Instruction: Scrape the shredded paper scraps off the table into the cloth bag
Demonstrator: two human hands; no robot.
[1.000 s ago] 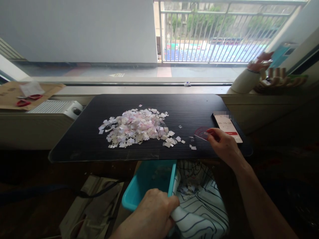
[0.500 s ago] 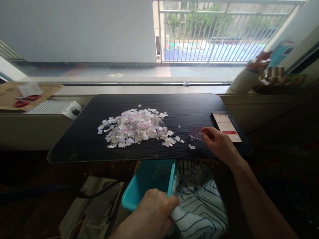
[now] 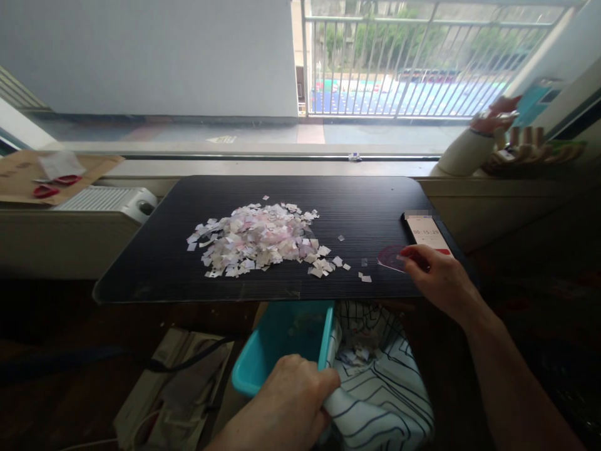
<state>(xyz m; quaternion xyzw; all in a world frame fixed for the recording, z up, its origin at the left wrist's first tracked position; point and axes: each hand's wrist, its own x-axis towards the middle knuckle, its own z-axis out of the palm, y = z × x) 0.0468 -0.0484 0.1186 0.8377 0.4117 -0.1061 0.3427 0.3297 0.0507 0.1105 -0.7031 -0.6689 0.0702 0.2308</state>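
Observation:
My right hand (image 3: 436, 275) pinches a see-through half-round protractor (image 3: 390, 257) with reddish markings, low over the right part of the black table (image 3: 150, 263). A heap of small cut paper squares (image 3: 260, 241) covers the middle of the tabletop. Several loose squares (image 3: 323, 266) trail off to its right. Below the front edge, my left hand (image 3: 295, 388) is closed around the gathered edge of a white cloth bag (image 3: 375, 401) with dark stripes, against the rim of a turquoise bin (image 3: 248, 373). Paper scraps (image 3: 359, 351) lie inside the bag; its folds hide part of them.
A phone (image 3: 428, 233) showing a timer lies just behind my right hand. On the left ledge are red-handled scissors (image 3: 47, 190) on cardboard. A white vase (image 3: 462, 152) stands on the right sill. An open box (image 3: 173, 388) sits on the floor at left.
My right hand has slid rightward with the protractor, away from the loose squares and nearer the phone, now covering its lower part. My left hand keeps its grip on the bag.

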